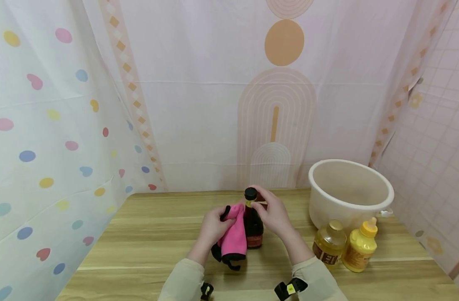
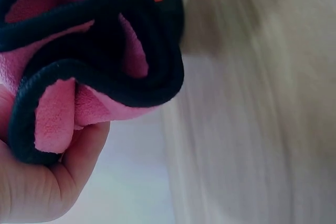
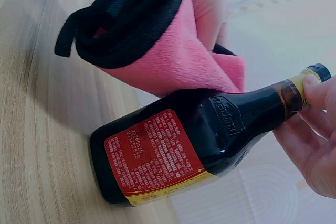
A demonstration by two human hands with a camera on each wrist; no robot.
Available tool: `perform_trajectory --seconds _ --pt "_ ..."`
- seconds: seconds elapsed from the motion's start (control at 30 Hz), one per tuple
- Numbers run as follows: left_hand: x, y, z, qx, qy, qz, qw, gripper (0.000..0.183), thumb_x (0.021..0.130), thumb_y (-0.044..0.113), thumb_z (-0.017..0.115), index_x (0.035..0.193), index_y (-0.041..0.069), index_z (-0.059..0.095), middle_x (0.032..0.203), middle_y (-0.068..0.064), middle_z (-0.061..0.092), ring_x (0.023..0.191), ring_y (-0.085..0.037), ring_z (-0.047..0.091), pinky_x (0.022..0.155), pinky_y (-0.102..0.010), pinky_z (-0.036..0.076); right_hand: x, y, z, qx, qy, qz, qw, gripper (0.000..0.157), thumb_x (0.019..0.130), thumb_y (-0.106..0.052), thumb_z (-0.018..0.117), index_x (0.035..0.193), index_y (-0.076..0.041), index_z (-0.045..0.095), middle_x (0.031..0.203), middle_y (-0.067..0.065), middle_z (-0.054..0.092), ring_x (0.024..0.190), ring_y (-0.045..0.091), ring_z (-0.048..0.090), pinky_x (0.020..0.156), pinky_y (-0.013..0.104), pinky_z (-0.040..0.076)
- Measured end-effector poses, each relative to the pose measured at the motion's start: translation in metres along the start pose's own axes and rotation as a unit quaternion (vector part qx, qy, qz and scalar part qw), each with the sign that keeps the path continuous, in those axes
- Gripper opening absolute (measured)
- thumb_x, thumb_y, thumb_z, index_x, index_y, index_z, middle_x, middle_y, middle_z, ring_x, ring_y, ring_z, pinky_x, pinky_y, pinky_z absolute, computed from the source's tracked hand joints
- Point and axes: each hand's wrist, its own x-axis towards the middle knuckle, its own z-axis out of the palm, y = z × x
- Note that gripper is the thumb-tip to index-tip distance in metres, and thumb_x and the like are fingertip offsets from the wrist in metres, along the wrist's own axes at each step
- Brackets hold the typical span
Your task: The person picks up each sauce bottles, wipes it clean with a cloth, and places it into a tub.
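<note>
Dark, black-capped bottle (image 1: 254,228) stands on the wooden table (image 1: 146,246); pink, black-edged cloth (image 1: 236,236) meets its side; I see the right hand (image 1: 273,212) pinching the neck (image 3: 277,100), the left hand (image 1: 213,225), fingers clamped, gripping bunched cloth; only the right wrist view gives me readable label (image 3: 149,153) print.

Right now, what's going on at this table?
A person has a bunched pink cloth with black edging in the left hand, at the side of a dark bottle. The right hand grips that bottle near its top; it's upright, cap on. Off to the right on the wooden table, an amber bottle and a yellow squeeze bottle stand in front of a white bucket, neither hand on them.
</note>
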Motion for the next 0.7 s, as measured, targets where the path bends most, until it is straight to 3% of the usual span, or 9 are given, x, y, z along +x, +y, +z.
perform_trajectory --seconds 0.5,0.7 --pt "-0.004 -0.014 0.003 0.042 -0.056 -0.031 0.9971 0.015 0.084 0.012 0.078 0.092 0.003 0.070 0.087 -0.008 0.069 0.077 -0.019 0.060 0.070 -0.037 0.052 0.000 -0.001 -0.001 -0.004 0.002 0.012 1.000 0.045 0.087 0.009 0.069 0.128 -0.007 0.061 0.113 0.011 0.065 0.099 0.025 0.064 0.084 0.034 0.055" --pt "-0.004 -0.018 0.000 0.068 -0.099 -0.031 0.9922 0.015 0.082 0.013 0.079 0.089 0.004 0.070 0.085 -0.005 0.068 0.075 -0.017 0.058 0.069 -0.035 0.050 0.000 -0.002 -0.001 -0.003 -0.003 0.015 1.000 0.044 0.088 0.008 0.068 0.128 -0.007 0.061 0.113 0.010 0.065 0.100 0.025 0.064 0.084 0.034 0.055"
